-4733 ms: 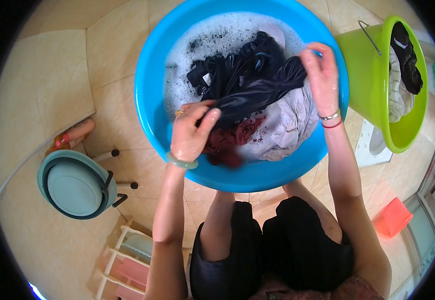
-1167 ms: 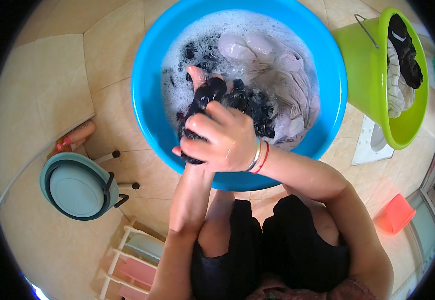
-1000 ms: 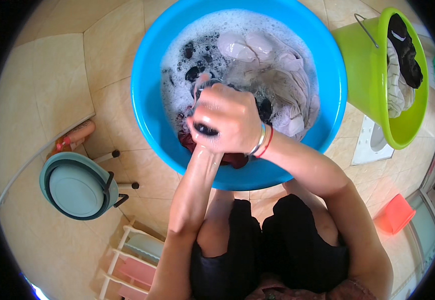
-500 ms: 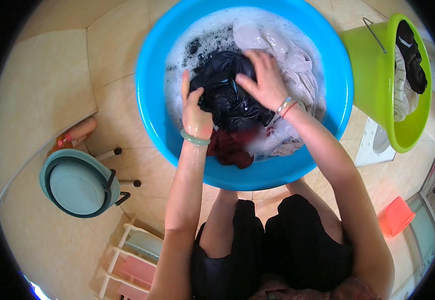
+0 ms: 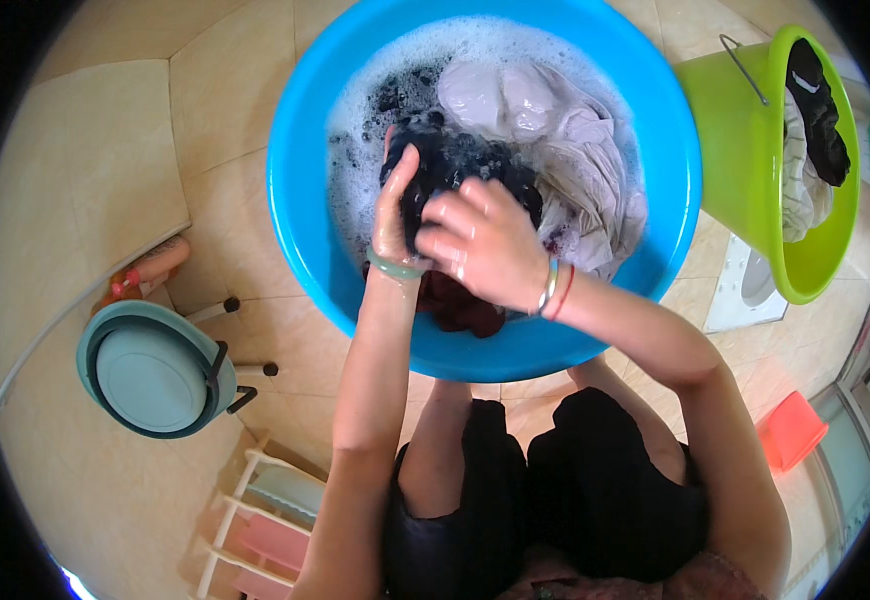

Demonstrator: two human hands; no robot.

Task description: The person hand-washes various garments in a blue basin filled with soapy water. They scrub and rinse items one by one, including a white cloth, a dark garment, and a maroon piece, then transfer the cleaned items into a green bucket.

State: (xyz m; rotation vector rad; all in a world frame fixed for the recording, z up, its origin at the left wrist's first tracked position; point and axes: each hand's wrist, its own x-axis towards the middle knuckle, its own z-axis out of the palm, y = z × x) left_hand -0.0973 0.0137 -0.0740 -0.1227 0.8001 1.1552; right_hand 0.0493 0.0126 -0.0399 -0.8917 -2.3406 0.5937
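Note:
A wet black garment is bunched up in the suds of a large blue basin. My left hand grips its left side, thumb in front and fingers partly hidden behind the cloth. Lying across the near side, my right hand has its fingers bent into the same garment, slightly blurred. Pale wet clothes fill the basin's right half. Below my hands, a dark red cloth rests against the near wall.
A lime-green bucket with clothes stands tilted in view on the right, near a white floor fixture. To the left are a grey-green folding basin and a white rack. A coral container sits lower right.
My right hand has moved down and left from the garment's upper right, its fingers going from spread to bent. The black garment is bunched tighter, showing more of the pale clothes.

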